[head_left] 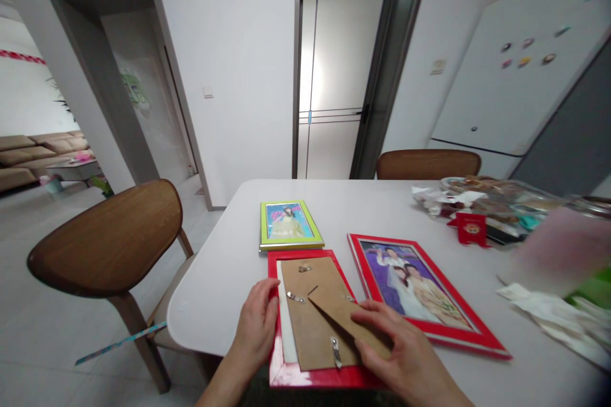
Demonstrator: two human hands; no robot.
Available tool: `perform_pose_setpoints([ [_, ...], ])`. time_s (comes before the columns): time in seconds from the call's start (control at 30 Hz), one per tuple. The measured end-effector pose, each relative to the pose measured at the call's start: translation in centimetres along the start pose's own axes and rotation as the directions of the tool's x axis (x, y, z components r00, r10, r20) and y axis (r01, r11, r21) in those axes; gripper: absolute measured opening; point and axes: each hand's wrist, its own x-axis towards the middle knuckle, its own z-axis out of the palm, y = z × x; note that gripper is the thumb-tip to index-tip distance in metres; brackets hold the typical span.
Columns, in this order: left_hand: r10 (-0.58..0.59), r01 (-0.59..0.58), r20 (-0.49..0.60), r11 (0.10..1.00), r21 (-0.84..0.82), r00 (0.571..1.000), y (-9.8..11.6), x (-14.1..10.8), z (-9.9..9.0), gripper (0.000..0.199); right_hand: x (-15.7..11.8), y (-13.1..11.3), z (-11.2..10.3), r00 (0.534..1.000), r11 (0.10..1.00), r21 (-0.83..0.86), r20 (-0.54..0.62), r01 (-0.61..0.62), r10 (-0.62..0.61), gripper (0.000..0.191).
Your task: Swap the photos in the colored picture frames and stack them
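Observation:
A red picture frame (292, 376) lies face down at the table's near edge, showing its brown backing board (310, 331) with metal clips. A white strip shows along the board's left side. My left hand (260, 321) grips the frame's left edge, fingers closed together. My right hand (389, 343) pinches the brown stand flap (341, 318), which is tilted up from the board. Just right of it, another red picture frame (415, 286) lies face up with a couple's photo. Behind is a yellow-green picture frame (291, 224) with a photo of a person in a dress.
All frames rest on a white table (210, 305). To the right sit a small red box (471, 229), plastic bags (515, 200) and crumpled white tissue (548, 318). One wooden chair (109, 241) stands at the left, another chair (429, 164) at the far side.

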Motion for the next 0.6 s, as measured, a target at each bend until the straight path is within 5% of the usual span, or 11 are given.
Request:
perform_pose_setpoints([
  [0.37, 0.106, -0.157, 0.334, 0.979, 0.129, 0.937, 1.8, -2.8, 0.5, 0.057, 0.0, -1.1, 1.8, 0.997, 0.996, -0.043, 0.006, 0.074, -0.074, 0.031],
  [0.6, 0.072, -0.134, 0.358, 0.979, 0.151, 0.931, 2.1, -2.8, 0.3, 0.048, -0.4, -1.0, 1.6, 0.990, 0.983, -0.152, 0.117, 0.099, -0.082, 0.030],
])
